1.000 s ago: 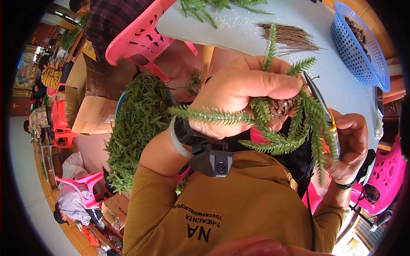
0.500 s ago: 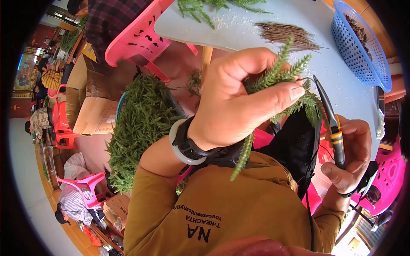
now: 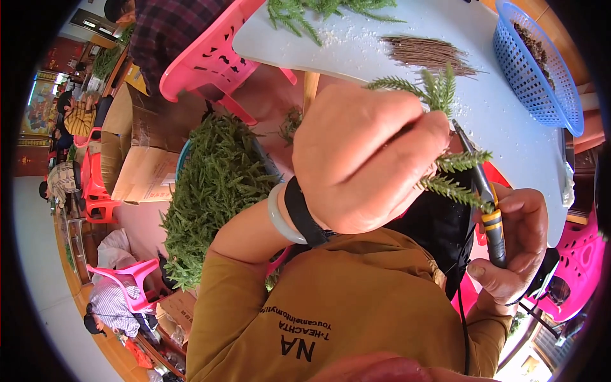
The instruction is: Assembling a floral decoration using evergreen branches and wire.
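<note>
My left hand [image 3: 369, 159], with a pale bangle and a black strap at the wrist, is closed around a green artificial fir sprig [image 3: 439, 92]. Its needled tips stick out past the knuckles on the far side and to the right; the stem is hidden by the fist. In my right hand [image 3: 527, 219] are long-nose pliers [image 3: 494, 232] with black and yellow grips. Their dark tip points up and away, close beside my left fingers and the sprig. Whether the jaws touch the sprig I cannot tell.
Ahead is a pale table [image 3: 356, 54] bearing brown wire stems [image 3: 429, 54], more green sprigs [image 3: 331, 9] and a blue basket [image 3: 541, 76]. A heaped tub of sprigs [image 3: 213, 191] stands left, near a cardboard box [image 3: 146, 165] and a pink chair [image 3: 203, 60]. Other people sit far left.
My left hand has rolled over, turning the sprig, so its back now faces up and the thumb is hidden. The right hand with the pliers has shifted slightly left and nearer.
</note>
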The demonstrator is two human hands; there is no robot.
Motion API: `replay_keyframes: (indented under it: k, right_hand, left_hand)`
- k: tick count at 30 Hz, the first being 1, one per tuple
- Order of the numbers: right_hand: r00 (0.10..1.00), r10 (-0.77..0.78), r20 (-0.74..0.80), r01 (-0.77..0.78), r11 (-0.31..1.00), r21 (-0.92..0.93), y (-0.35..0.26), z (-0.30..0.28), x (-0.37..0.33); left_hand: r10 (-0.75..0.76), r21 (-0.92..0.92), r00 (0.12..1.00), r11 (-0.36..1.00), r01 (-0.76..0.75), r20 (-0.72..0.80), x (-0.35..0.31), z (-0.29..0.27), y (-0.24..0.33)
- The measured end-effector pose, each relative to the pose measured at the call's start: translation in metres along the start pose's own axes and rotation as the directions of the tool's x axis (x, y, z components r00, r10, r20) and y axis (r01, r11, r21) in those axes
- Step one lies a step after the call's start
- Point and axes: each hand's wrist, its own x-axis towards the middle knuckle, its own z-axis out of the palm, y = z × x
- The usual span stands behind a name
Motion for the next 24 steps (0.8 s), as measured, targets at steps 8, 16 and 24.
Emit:
replay_keyframes:
  k: [8,16,24]
  right_hand:
    - [0.996,-0.049,0.069,0.04,0.992,0.119,0.005,0.001,0.0]
    - [0.993,-0.056,0.107,0.045,0.994,0.101,0.013,-0.003,0.002]
    - [0.976,-0.164,0.146,0.153,0.985,0.081,0.025,-0.008,0.008]
  left_hand:
    - [0.319,0.21,0.945,0.931,-0.299,-0.07,0.003,0.006,-0.007]
    - [0.355,0.224,0.932,0.917,-0.331,-0.074,-0.001,0.008,-0.011]
    - [0.281,0.156,0.96,0.949,-0.274,-0.024,0.001,0.006,-0.009]
